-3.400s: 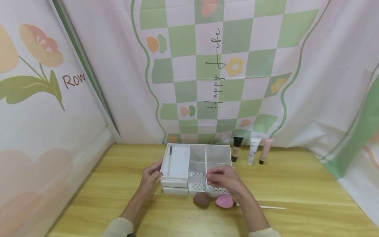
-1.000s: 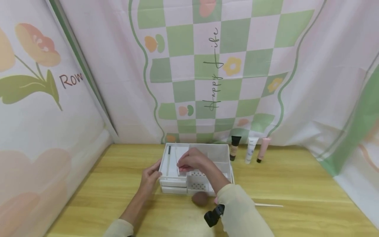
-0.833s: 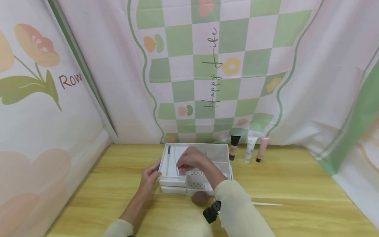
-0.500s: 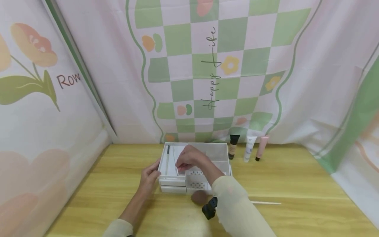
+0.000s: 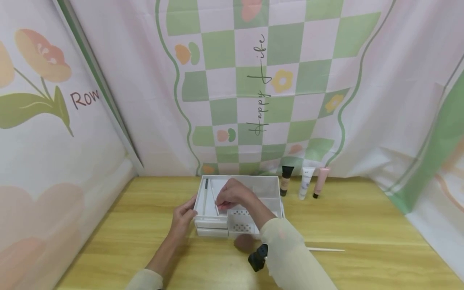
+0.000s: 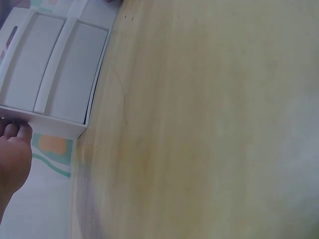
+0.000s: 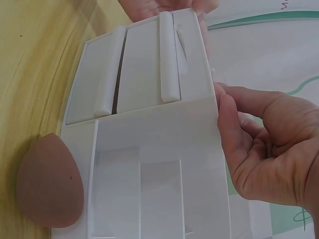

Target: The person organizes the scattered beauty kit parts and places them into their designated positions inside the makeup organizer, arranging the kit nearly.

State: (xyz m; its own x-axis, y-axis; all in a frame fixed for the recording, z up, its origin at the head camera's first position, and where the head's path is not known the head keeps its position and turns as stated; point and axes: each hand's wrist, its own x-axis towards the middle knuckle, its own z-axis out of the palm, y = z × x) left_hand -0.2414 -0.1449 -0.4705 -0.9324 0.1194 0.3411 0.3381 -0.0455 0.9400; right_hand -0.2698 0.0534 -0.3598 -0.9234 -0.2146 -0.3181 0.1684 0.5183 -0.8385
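Note:
A white desktop organizer (image 5: 212, 232) stands on the table, with a shallow top tray over drawers at left and deeper compartments at right. My left hand (image 5: 183, 215) grips its left side, thumb near the front corner and fingers along the wall; in the left wrist view the same hand (image 6: 14, 157) shows at the box's side. My right hand (image 5: 233, 195) reaches over the top tray and pinches a thin white divider (image 5: 214, 193), which stands on edge running front to back. Left of it a brush (image 5: 205, 197) with a dark end lies in the tray.
A brown makeup sponge (image 5: 244, 242) lies before the organizer. A white stick-like handle (image 5: 326, 249) shows past the right sleeve. Black-capped (image 5: 286, 181), white (image 5: 306, 183) and pink (image 5: 320, 183) tubes stand at the back right, before the curtain (image 5: 253, 100).
My right hand has moved left from the right compartments to the top tray with the divider. Its forearm now hides the pink sponge. The left hand keeps its grip; lately little has moved.

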